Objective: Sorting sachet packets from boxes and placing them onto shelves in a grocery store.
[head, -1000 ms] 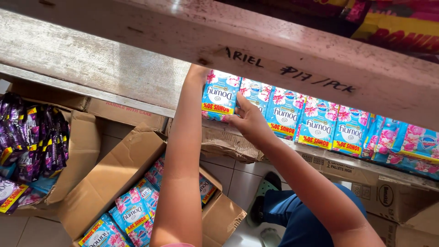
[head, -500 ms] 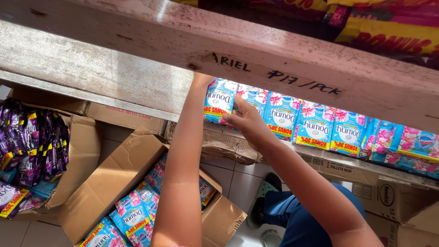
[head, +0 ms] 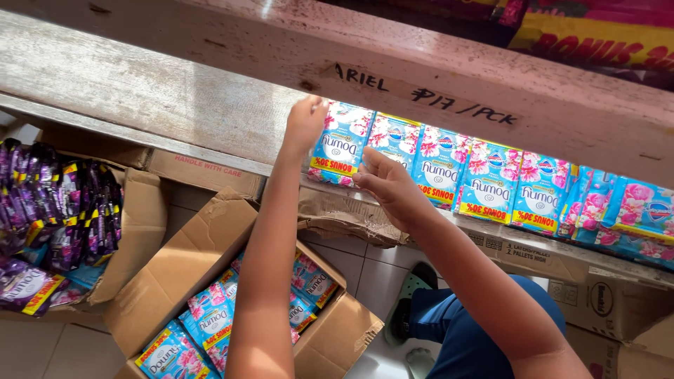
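Note:
A row of light-blue sachet packs with pink flowers point(head: 484, 179) stands upright on a low shelf under a wooden beam. My left hand point(head: 305, 126) grips the upper left edge of the leftmost pack point(head: 338, 144) in that row. My right hand point(head: 386, 184) presses flat against the lower front of the same pack and its neighbour point(head: 393, 140). Both forearms reach up from the bottom of the head view.
An open cardboard box point(head: 189, 260) below holds several more blue sachet packs point(head: 210, 319). Purple sachet strips point(head: 60, 210) fill another box at the left. A pink wooden beam point(head: 351, 63) overhangs the shelf. Flattened cartons point(head: 604, 281) lie under the row. My blue trousers and a sandal show on the tiled floor.
Both hands have stayed on the leftmost pack, shifting it slightly in the row. The view moved a little, with the beam lower in the picture.

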